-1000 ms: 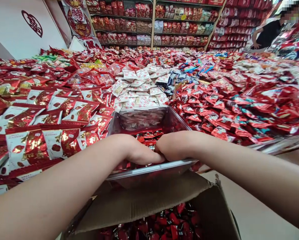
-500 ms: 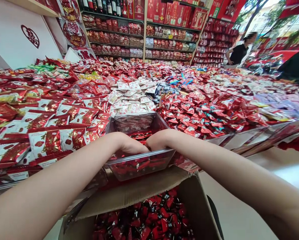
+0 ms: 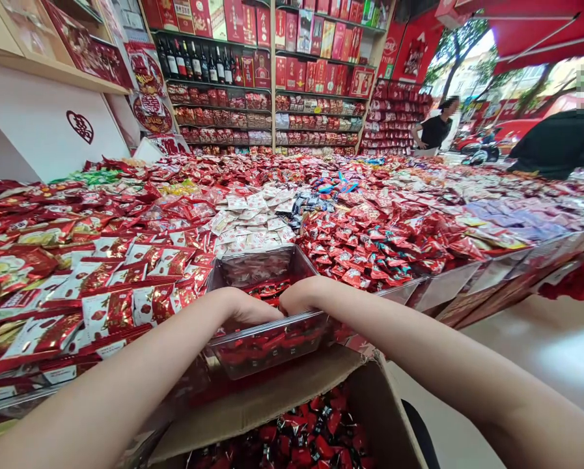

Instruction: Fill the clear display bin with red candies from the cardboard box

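Observation:
A clear plastic bin point(image 3: 272, 339) stands at the front edge of the candy display, with red-wrapped candies point(image 3: 271, 288) in it. Both hands reach down inside this bin, wrists bent over its near rim. My left hand point(image 3: 252, 311) is on the left and my right hand point(image 3: 294, 296) close beside it; the bin wall and wrists hide their fingers, so what they hold cannot be made out. Below the bin is an open cardboard box point(image 3: 267, 407) holding many red and black wrapped candies point(image 3: 301, 433).
White and red packets point(image 3: 109, 309) lie left of the bin, white packets point(image 3: 255, 221) behind it, and red packets point(image 3: 355, 251) to its right. Shelves point(image 3: 273, 85) stand at the back. Two people point(image 3: 434, 133) are at the right, one partly cut off.
The view has tilted up, so the shelves show more and the display sits lower in the picture. Both hands remain inside the bin. More of the person at the far right shows.

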A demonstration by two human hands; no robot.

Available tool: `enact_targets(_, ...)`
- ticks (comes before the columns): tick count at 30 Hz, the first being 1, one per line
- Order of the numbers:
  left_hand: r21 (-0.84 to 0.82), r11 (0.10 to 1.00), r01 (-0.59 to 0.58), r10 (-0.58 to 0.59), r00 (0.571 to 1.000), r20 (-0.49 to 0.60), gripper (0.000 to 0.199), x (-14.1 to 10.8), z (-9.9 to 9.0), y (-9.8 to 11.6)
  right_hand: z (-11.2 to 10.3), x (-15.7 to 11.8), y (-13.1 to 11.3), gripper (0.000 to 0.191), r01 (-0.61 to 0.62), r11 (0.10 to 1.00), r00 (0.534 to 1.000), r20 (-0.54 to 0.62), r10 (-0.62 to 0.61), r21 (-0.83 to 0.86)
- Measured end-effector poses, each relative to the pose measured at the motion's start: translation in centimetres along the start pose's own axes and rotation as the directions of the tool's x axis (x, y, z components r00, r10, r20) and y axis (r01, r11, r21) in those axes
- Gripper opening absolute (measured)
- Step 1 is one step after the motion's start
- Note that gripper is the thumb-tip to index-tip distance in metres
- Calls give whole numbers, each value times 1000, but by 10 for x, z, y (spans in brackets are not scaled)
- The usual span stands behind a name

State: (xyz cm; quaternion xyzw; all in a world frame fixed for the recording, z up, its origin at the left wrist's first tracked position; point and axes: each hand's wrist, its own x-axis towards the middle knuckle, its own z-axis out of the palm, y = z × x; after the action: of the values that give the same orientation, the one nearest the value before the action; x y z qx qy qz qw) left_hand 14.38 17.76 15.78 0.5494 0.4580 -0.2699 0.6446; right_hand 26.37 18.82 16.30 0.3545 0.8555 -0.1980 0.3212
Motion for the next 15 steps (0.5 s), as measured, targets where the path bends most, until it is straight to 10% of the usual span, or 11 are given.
enact_targets(15, 63, 996, -57, 60, 997, -52, 36, 6, -5, -4, -5, 1, 2, 54, 63, 996, 996, -57, -66, -57)
